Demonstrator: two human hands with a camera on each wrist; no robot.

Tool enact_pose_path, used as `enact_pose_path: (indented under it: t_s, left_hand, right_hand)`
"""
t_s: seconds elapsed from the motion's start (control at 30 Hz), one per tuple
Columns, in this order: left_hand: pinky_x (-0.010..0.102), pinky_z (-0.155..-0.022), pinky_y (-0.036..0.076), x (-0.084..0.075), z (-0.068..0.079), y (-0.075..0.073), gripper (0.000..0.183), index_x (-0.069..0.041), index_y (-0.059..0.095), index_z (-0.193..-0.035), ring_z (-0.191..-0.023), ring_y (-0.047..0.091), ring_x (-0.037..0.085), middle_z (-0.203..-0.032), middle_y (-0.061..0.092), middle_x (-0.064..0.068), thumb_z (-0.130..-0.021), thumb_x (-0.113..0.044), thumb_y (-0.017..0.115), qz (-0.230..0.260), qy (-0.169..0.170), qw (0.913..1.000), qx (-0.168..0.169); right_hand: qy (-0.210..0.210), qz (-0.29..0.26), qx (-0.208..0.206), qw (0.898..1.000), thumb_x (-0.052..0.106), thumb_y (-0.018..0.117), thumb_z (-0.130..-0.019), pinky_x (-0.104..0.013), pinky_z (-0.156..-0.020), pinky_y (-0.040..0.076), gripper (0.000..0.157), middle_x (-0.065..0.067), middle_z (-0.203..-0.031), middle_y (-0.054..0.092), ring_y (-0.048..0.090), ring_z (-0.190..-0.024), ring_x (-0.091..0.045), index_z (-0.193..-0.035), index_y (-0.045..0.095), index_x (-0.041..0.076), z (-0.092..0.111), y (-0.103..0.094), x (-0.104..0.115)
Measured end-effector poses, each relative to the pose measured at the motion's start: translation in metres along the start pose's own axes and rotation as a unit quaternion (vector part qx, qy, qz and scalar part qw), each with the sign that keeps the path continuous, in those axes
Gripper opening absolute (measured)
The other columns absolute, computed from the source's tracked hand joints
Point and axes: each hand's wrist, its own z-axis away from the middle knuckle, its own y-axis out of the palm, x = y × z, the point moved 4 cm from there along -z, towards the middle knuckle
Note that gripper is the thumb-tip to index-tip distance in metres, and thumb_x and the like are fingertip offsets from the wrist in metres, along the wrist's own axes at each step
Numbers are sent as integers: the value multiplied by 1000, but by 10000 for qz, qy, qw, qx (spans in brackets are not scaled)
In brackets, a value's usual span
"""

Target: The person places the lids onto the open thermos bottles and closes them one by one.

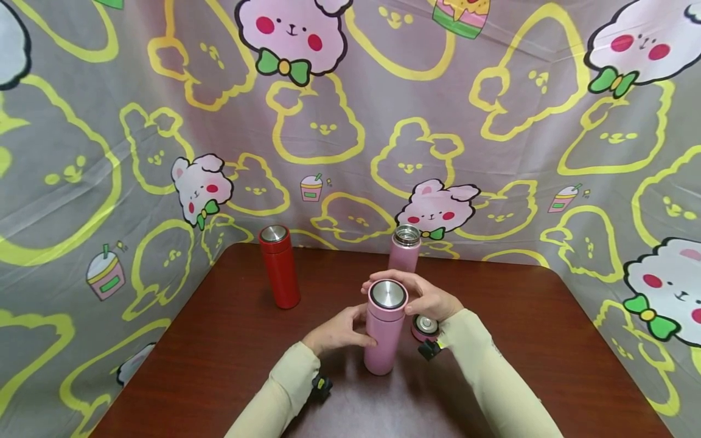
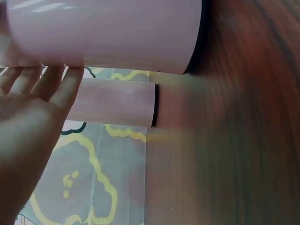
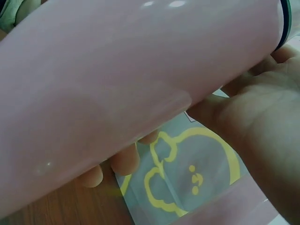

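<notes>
From your head view, the capped pink bottle (image 1: 381, 344) stands upright before you at the counter (image 1: 208, 365), between your two hands. Your left hand (image 1: 341, 331) has its fingers curled round the body; your right hand (image 1: 427, 296) holds it up near the silver-topped lid (image 1: 388, 294), thumb and fingers on opposite sides. A loose lid (image 1: 426, 326) lies by your right wrist, an open-mouthed pink bottle (image 1: 403, 258) stands behind, and a red bottle (image 1: 282, 277) stands to the left, well apart. In your left wrist view, your fingers press along the pink body — the other pink bottle shows beyond. In your right wrist view, the body slants across, your right hand at its dark-ringed end, fingertips showing past its lower edge.
</notes>
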Motion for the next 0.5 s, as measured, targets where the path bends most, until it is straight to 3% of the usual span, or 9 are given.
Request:
enact_pose_path:
  t_s: [0.27, 0.5]
  left_hand:
    - [33, -97, 43, -1, 0, 0, 67, -4, 41, -137, -112, 55, 16, -123, 58, 9, -81, -19, 75, 54, -48, 10000, 36]
    - [34, -98, 42, -2, 1, 1, 71, -7, 39, -140, -114, 54, 16, -125, 57, 4, -81, -22, 76, 71, -161, 9998, 15]
  right_hand:
    - [19, 272, -153, 9995, 16, 65, -87, -48, -107, 30, 66, -24, -137, 44, 35, -130, -40, -138, 32, -10, 1, -2, 0]
    - [83, 682, -521, 9963, 11, 63, -86, -45, -102, 36, 62, -28, -134, 45, 43, -125, -37, -135, 33, -11, 3, 1, 3]
